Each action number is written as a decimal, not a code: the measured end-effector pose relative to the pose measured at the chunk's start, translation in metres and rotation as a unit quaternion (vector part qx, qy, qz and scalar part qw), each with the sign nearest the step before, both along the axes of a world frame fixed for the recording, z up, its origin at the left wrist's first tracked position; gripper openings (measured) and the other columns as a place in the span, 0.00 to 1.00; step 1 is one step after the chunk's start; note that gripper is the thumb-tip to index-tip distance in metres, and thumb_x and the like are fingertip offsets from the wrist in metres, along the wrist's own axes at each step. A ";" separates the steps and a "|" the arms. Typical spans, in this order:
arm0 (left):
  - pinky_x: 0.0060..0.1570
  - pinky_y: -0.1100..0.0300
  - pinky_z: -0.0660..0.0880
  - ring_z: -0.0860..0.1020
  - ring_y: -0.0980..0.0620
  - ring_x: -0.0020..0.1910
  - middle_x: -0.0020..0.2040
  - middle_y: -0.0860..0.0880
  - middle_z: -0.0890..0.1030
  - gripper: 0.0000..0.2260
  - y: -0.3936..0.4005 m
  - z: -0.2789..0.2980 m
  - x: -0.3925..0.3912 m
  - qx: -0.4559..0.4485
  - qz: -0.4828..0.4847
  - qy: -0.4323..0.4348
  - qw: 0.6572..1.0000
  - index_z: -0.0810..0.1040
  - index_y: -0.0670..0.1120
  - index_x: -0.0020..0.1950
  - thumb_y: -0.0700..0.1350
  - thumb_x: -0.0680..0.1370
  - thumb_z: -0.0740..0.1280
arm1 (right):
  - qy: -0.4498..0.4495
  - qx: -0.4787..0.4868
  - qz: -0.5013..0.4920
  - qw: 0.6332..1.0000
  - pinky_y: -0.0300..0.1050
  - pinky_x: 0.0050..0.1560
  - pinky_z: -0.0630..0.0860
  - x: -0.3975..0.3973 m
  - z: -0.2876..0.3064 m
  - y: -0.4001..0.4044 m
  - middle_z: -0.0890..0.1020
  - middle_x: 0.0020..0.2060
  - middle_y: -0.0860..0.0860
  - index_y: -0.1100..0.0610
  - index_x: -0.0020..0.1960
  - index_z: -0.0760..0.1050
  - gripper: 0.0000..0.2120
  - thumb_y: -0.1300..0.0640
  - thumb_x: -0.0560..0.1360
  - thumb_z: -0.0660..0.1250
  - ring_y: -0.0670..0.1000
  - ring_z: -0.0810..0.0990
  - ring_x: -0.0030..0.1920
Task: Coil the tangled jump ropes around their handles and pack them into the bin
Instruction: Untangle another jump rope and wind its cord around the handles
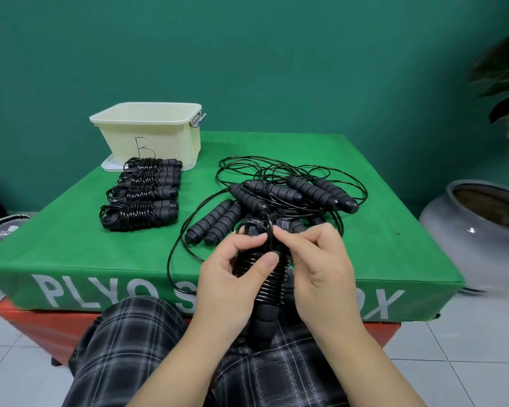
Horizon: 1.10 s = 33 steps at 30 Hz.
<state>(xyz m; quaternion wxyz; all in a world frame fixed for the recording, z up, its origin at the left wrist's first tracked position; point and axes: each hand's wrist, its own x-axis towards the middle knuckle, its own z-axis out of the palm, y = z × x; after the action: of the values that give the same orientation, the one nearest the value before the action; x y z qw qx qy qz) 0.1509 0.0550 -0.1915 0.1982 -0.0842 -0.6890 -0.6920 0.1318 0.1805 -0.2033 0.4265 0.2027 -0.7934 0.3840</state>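
A: Fingers [265, 261] of the left hand [229, 277] were curled round the coiled rope bundle [269, 277], thumb pressed flat across the wraps. That hand held the bundle upright over the lap, just off the near edge of the desk [394, 245].

B: And the right hand [321, 268]?

A: Pinched narrow at the top. Its fingertips nipped the last loop of cord [266, 227] where it arched over the handle ends. Looked like the finishing tuck of one coil, my read only.

B: So which step?

A: Coiling, near the end of this rope. Wraps covered most of the two handles; foam grip showed bare below the left palm. Next move probably called for threading or snugging that loop under a wrap so it would not spring loose, then laying the bundle down.

B: Where was the rest?

A: Finished coils [141, 195] sat in a column on the left of the desk, just near of the bin [147, 136]. Bin stood at the far left, marked B; could not see inside. Tangled pile [276, 195] lay centre-right, just beyond the hands, loose handles crossed over cord.

B: Packing started?

A: Could not tell. Several ropes looked uncoiled, so a fair way to go.
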 end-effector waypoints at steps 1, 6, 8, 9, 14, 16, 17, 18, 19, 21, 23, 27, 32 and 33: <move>0.58 0.69 0.69 0.76 0.64 0.56 0.46 0.63 0.82 0.13 -0.001 0.000 -0.001 -0.003 0.005 0.006 1.000 0.81 0.65 0.44 0.48 0.65 0.74 | 0.014 0.010 -0.012 1.000 0.35 0.46 0.67 0.001 0.002 0.000 0.74 0.41 0.51 0.57 0.59 0.80 0.18 0.69 0.74 0.62 0.49 0.70 0.44; 0.52 0.60 0.74 0.80 0.56 0.50 0.46 0.57 0.82 0.11 -0.005 0.004 -0.004 0.063 -0.001 0.017 0.998 0.81 0.60 0.44 0.48 0.64 0.75 | -0.138 -0.127 0.031 0.982 0.31 0.55 0.70 0.007 0.007 -0.011 0.76 0.54 0.39 0.48 0.65 0.73 0.17 0.56 0.77 0.63 0.38 0.74 0.55; 0.47 0.66 0.75 0.80 0.59 0.47 0.46 0.58 0.82 0.13 -0.006 0.006 -0.006 0.075 -0.004 0.025 0.997 0.80 0.61 0.44 0.45 0.65 0.74 | -0.248 -0.187 0.087 0.946 0.38 0.56 0.73 0.008 0.009 -0.018 0.81 0.52 0.39 0.45 0.57 0.77 0.11 0.51 0.78 0.59 0.37 0.77 0.54; 0.46 0.68 0.74 0.80 0.59 0.47 0.47 0.58 0.81 0.15 -0.007 0.008 -0.007 0.077 0.003 0.031 0.997 0.79 0.62 0.45 0.43 0.66 0.73 | -0.277 -0.213 0.121 0.929 0.41 0.54 0.74 0.008 0.011 -0.022 0.83 0.48 0.41 0.47 0.51 0.79 0.11 0.51 0.79 0.58 0.38 0.79 0.51; 0.56 0.57 0.75 0.79 0.53 0.54 0.57 0.47 0.77 0.27 -0.014 0.011 -0.012 0.101 0.049 0.023 0.993 0.69 0.67 0.58 0.45 0.66 0.74 | -0.370 -0.252 0.274 0.851 0.35 0.63 0.70 0.006 0.016 -0.037 0.80 0.57 0.36 0.46 0.63 0.75 0.15 0.52 0.77 0.64 0.35 0.75 0.61; 0.58 0.55 0.74 0.80 0.52 0.55 0.59 0.45 0.77 0.30 -0.018 0.010 -0.014 0.132 0.052 -0.009 0.990 0.67 0.66 0.61 0.43 0.67 0.76 | -0.375 -0.201 0.297 0.855 0.33 0.67 0.65 0.005 0.011 -0.038 0.74 0.63 0.30 0.45 0.73 0.63 0.29 0.51 0.75 0.67 0.32 0.68 0.66; 0.58 0.54 0.74 0.80 0.52 0.55 0.60 0.45 0.77 0.29 -0.019 0.010 -0.013 0.145 0.050 -0.019 0.988 0.68 0.64 0.60 0.44 0.67 0.76 | -0.379 -0.184 0.301 0.855 0.28 0.65 0.64 0.006 0.012 -0.038 0.72 0.61 0.25 0.44 0.75 0.58 0.31 0.53 0.76 0.68 0.28 0.67 0.64; 0.58 0.55 0.74 0.80 0.53 0.56 0.60 0.46 0.77 0.27 -0.020 0.008 -0.013 0.153 0.049 -0.027 0.987 0.69 0.62 0.60 0.45 0.66 0.74 | -0.381 -0.181 0.303 0.855 0.24 0.61 0.63 0.007 0.013 -0.038 0.71 0.58 0.21 0.43 0.75 0.55 0.32 0.56 0.77 0.68 0.25 0.66 0.62; 0.58 0.56 0.74 0.79 0.53 0.56 0.60 0.47 0.77 0.25 -0.020 0.007 -0.013 0.156 0.048 -0.034 0.986 0.71 0.60 0.59 0.47 0.65 0.73 | -0.380 -0.184 0.301 0.855 0.21 0.57 0.63 0.007 0.013 -0.038 0.69 0.56 0.20 0.43 0.75 0.54 0.32 0.58 0.78 0.67 0.23 0.66 0.60; 0.60 0.56 0.73 0.78 0.52 0.59 0.61 0.47 0.77 0.22 -0.021 0.002 -0.013 0.147 0.050 -0.049 0.987 0.72 0.59 0.57 0.50 0.66 0.74 | -0.370 -0.196 0.294 0.859 0.19 0.53 0.62 0.007 0.010 -0.035 0.68 0.55 0.19 0.42 0.73 0.54 0.32 0.62 0.78 0.65 0.20 0.65 0.58; 0.61 0.53 0.72 0.77 0.53 0.60 0.62 0.47 0.77 0.14 -0.025 -0.001 -0.013 0.129 0.057 -0.063 0.988 0.74 0.60 0.55 0.55 0.72 0.71 | -0.361 -0.192 0.289 0.866 0.18 0.53 0.62 0.007 0.008 -0.033 0.69 0.52 0.17 0.39 0.70 0.56 0.30 0.64 0.78 0.64 0.20 0.65 0.58; 0.51 0.55 0.74 0.78 0.58 0.44 0.49 0.52 0.80 0.08 -0.039 0.000 -0.016 0.057 0.101 -0.068 0.991 0.77 0.57 0.50 0.45 0.80 0.61 | -0.344 -0.202 0.296 0.868 0.21 0.55 0.64 0.007 0.003 -0.033 0.73 0.55 0.21 0.38 0.66 0.65 0.27 0.65 0.78 0.65 0.26 0.68 0.62; 0.36 0.54 0.69 0.69 0.55 0.31 0.39 0.52 0.74 0.10 -0.053 0.000 -0.020 -0.071 0.110 -0.064 0.989 0.71 0.56 0.48 0.39 0.80 0.60 | -0.325 -0.215 0.294 0.873 0.23 0.55 0.67 0.010 0.003 -0.034 0.77 0.53 0.25 0.43 0.63 0.70 0.23 0.67 0.77 0.64 0.30 0.73 0.59; 0.35 0.54 0.68 0.68 0.55 0.30 0.38 0.52 0.73 0.10 -0.055 -0.002 -0.019 -0.093 0.108 -0.063 0.988 0.70 0.55 0.47 0.39 0.80 0.60 | -0.317 -0.217 0.283 0.879 0.24 0.55 0.67 0.010 0.002 -0.034 0.77 0.53 0.26 0.42 0.63 0.70 0.22 0.66 0.77 0.64 0.30 0.73 0.59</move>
<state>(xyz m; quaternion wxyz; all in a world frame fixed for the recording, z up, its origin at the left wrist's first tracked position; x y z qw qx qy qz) 0.1322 -0.0003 -0.1931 0.2193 0.0160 -0.7666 -0.6033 0.1418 0.1460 -0.2009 0.0586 0.1887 -0.6917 0.6946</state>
